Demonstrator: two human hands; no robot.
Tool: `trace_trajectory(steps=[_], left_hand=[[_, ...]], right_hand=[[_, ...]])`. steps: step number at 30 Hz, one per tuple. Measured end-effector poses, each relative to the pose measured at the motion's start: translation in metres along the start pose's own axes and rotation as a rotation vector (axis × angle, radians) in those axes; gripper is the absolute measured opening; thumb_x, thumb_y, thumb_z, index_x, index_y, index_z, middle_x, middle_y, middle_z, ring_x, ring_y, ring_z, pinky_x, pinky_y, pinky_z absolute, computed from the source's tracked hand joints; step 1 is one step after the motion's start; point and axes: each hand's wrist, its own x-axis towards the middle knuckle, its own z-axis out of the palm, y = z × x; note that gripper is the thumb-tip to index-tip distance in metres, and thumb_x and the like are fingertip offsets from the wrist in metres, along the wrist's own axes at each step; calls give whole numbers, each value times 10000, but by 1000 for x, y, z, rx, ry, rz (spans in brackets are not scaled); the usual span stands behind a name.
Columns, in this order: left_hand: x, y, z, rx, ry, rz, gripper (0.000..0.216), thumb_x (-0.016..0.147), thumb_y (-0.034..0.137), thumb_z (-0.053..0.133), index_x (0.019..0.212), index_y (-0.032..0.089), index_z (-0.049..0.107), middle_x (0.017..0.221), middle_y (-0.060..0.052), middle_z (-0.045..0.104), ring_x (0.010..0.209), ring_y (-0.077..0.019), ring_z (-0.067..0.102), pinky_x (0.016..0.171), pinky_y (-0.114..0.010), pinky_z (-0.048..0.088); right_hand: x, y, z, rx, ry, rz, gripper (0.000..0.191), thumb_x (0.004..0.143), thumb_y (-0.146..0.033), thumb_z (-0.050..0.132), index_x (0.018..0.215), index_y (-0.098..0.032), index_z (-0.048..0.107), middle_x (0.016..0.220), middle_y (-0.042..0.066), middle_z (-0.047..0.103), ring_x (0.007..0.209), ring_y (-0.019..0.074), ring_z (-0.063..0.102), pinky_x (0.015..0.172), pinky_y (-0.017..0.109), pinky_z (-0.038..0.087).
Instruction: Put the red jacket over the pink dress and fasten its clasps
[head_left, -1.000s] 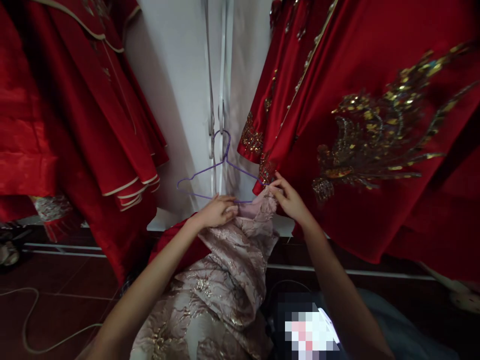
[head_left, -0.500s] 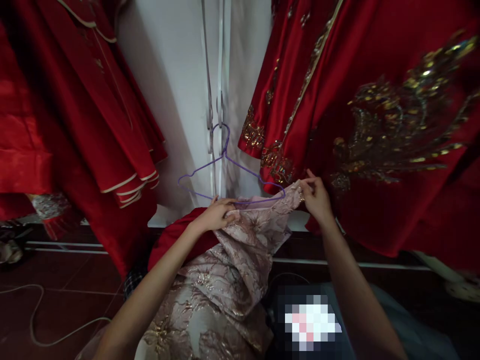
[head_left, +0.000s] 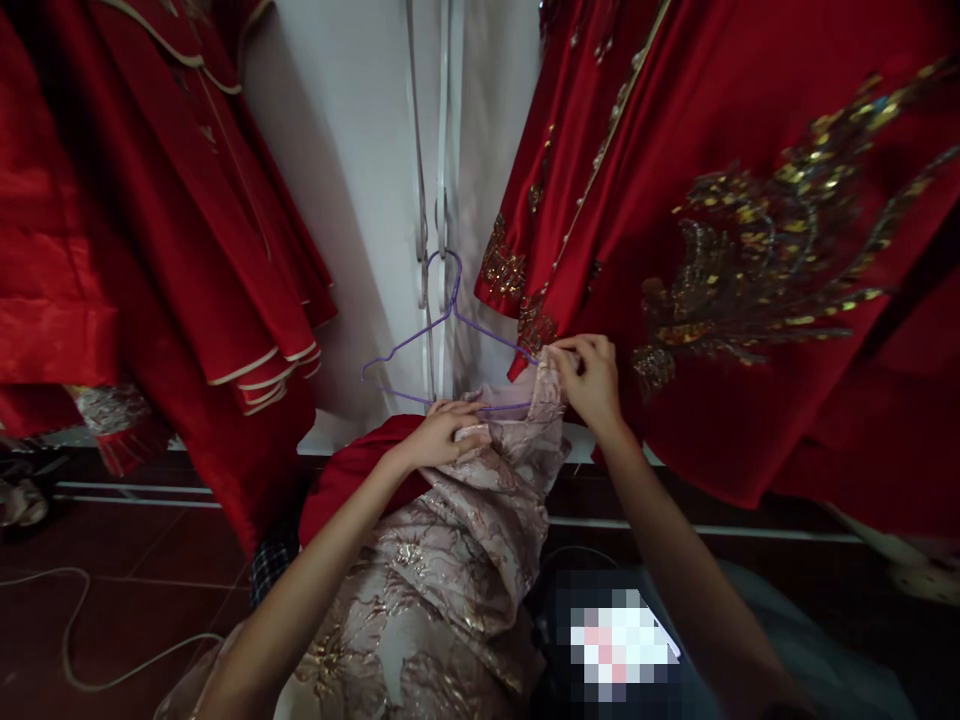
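A pale pink dress with metallic floral brocade (head_left: 457, 545) hangs bunched in front of me, its lower part spread toward me. My right hand (head_left: 592, 375) pinches the dress's shoulder edge, which now covers the right end of a purple hanger (head_left: 412, 342). The hanger's left arm is bare. My left hand (head_left: 446, 435) grips the neckline edge near the hanger's bottom bar, thumb in front and fingers behind. By its hook the hanger hangs from a pale strap (head_left: 442, 200).
Red garments (head_left: 172, 230) with cream piping hang at left. A red garment with gold sequin embroidery (head_left: 750, 260) hangs at right. Red cloth (head_left: 360, 470) lies behind my left forearm. A pixelated bright patch (head_left: 622, 640) is at lower right; a cable (head_left: 142, 660) runs over the tiled floor.
My right hand has moved left, drawing the dress's shoulder over the hanger's right end, which was uncovered before. My left hand stays almost in place, still on the neckline.
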Motion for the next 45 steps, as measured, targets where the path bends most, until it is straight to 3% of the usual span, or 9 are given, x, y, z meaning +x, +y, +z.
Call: trace_trajectory(steps=[6, 10, 14, 16, 19, 23, 28, 34, 45], left_hand=[[6, 8, 10, -101, 96, -4, 258, 854, 380, 491, 979, 228, 658, 1299, -49, 538, 1226, -219, 440, 1084, -424, 189], [-6, -3, 12, -88, 425, -68, 270, 877, 367, 447, 940, 206, 654, 1137, -61, 636, 1096, -185, 532, 1051, -380, 262], [-41, -53, -4, -116, 962, -482, 347, 789, 468, 534, 840, 146, 654, 843, -60, 671, 819, -176, 588, 773, -277, 443], [-60, -84, -16, -167, 1050, -693, 414, 734, 524, 564, 775, 123, 657, 686, -32, 637, 669, -151, 560, 629, -238, 430], [-81, -120, -29, -219, 1024, -727, 433, 696, 537, 586, 769, 121, 679, 650, -22, 628, 632, -137, 538, 575, -217, 398], [-86, -138, -33, -356, 966, -657, 444, 668, 542, 603, 811, 132, 696, 684, -28, 655, 634, -133, 549, 586, -216, 405], [-82, -145, -28, -485, 978, -700, 456, 642, 525, 636, 857, 130, 708, 772, -51, 689, 664, -140, 576, 610, -229, 429], [-87, -151, -28, -582, 1018, -703, 465, 645, 457, 672, 988, 145, 691, 999, -83, 691, 874, -176, 615, 750, -257, 467], [-84, -148, -28, -605, 1039, -705, 423, 655, 436, 679, 950, 134, 699, 974, -84, 698, 856, -174, 623, 778, -280, 473]], right_hand=[[-11, -28, 17, -18, -51, 44, 244, 903, -390, 398, 913, -227, 580, 881, 50, 631, 850, 219, 546, 808, 377, 360], [-11, -21, 23, -20, -100, 87, 248, 883, -430, 432, 848, -231, 575, 849, 27, 655, 826, 217, 539, 808, 369, 329], [-2, -14, 22, -32, -126, 88, 306, 878, -467, 419, 773, -226, 575, 801, 23, 646, 798, 211, 529, 794, 353, 319], [4, -11, 20, -43, -126, 85, 330, 874, -488, 419, 746, -226, 574, 778, 18, 638, 792, 209, 527, 790, 346, 317], [11, -8, 17, -28, -134, 91, 339, 861, -505, 439, 717, -227, 569, 740, 3, 627, 761, 195, 528, 783, 331, 318], [16, -5, 15, 3, -160, 99, 364, 859, -519, 431, 692, -222, 557, 707, -2, 621, 735, 187, 528, 771, 321, 323], [16, -7, 13, 21, -168, 114, 382, 853, -530, 436, 662, -216, 539, 699, -8, 625, 725, 182, 533, 766, 317, 325], [16, -5, 15, -8, -153, 89, 378, 859, -528, 419, 682, -220, 550, 719, 8, 626, 747, 196, 530, 780, 332, 327], [19, 1, 15, -28, -165, 77, 374, 857, -524, 430, 681, -218, 553, 703, 6, 633, 722, 193, 530, 770, 333, 323]])
